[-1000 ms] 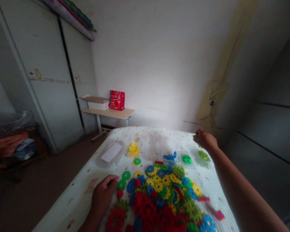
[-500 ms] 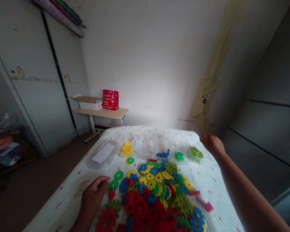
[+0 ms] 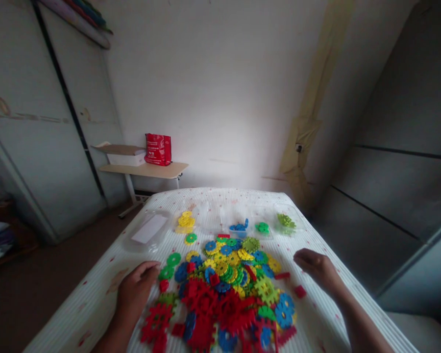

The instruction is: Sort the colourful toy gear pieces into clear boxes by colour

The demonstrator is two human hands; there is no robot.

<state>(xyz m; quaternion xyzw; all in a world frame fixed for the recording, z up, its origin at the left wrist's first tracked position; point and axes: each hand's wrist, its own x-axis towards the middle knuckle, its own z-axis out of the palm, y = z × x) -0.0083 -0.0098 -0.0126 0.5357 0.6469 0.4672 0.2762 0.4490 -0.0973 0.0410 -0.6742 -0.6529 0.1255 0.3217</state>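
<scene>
My left hand is at the left edge of a heap of plastic gear-shaped building pieces, its thumb and fingers curled together close to a pair of green discs. No piece shows at its fingertips, and the inside of the hand is hidden. To the right of the heap, my right hand hovers over the tablecloth with its fingers pressed together; what they hold, if anything, is out of sight. A small red block and a red bar are nearest to it. Red gears fill the heap's near side.
Behind the heap stand clear containers with yellow pieces, blue pieces, green pieces and light green pieces. A clear lid or tray with a white card is at left. A side table bears a red bag.
My right hand has come back from beside the far right container towards the near right of the heap. My left hand stays beside the heap. The view has shifted slightly to the right.
</scene>
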